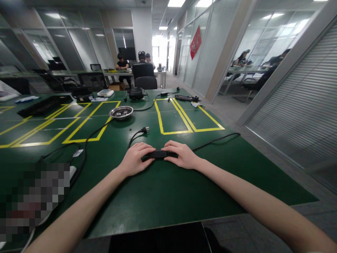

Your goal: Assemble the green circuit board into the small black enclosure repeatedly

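Note:
A small black power adapter (pixel 159 154) lies across the gap between my two hands, low over the green table. My left hand (pixel 138 158) pinches its left end between thumb and fingers. On the right end, where a cord joins, my right hand (pixel 181 154) is closed in the same way. A two-pin plug (pixel 144 130) rests on the table just beyond my left hand, its cord curving back under that hand. Another black cord (pixel 216 141) runs from my right hand toward the table's right edge. My fingers hide both ends of the adapter.
Beyond the hands are a metal bowl (pixel 121 112) with small metal parts, yellow tape outlines (pixel 177 133), a black case (pixel 136 93) and a folded black tripod-like item (pixel 186 98). A blurred-out patch (pixel 37 200) covers something at left. People (pixel 122 64) sit at a farther table.

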The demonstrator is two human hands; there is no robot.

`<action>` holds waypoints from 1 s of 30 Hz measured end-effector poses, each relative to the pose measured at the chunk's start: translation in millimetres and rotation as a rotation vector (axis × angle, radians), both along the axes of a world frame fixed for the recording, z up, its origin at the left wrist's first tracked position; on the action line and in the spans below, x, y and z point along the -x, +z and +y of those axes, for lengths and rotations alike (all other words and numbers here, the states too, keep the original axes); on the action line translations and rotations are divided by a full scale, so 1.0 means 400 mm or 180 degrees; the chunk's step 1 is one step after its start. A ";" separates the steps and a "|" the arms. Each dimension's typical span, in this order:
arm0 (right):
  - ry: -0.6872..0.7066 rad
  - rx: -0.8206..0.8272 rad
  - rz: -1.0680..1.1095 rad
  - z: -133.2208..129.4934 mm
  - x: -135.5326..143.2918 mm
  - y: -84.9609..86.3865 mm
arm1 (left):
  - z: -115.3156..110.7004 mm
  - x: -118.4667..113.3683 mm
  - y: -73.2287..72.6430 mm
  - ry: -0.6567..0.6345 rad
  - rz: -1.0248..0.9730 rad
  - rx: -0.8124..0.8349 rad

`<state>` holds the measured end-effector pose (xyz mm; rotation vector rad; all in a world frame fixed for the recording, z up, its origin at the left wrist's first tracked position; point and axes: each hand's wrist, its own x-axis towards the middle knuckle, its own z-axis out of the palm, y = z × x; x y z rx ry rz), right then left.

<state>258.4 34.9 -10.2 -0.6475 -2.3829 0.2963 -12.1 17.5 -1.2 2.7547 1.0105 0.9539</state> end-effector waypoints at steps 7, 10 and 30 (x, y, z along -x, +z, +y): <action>0.0202 -0.0336 -0.0073 0.004 -0.002 0.001 | -0.005 -0.001 0.007 0.0021 0.0082 0.0378; 0.0369 -0.0545 -0.0240 -0.002 0.001 0.006 | -0.004 -0.001 0.008 0.0133 0.0191 0.0584; 0.0275 -0.0639 -0.0451 -0.010 0.005 0.012 | -0.010 -0.009 -0.004 0.0060 -0.0528 0.0863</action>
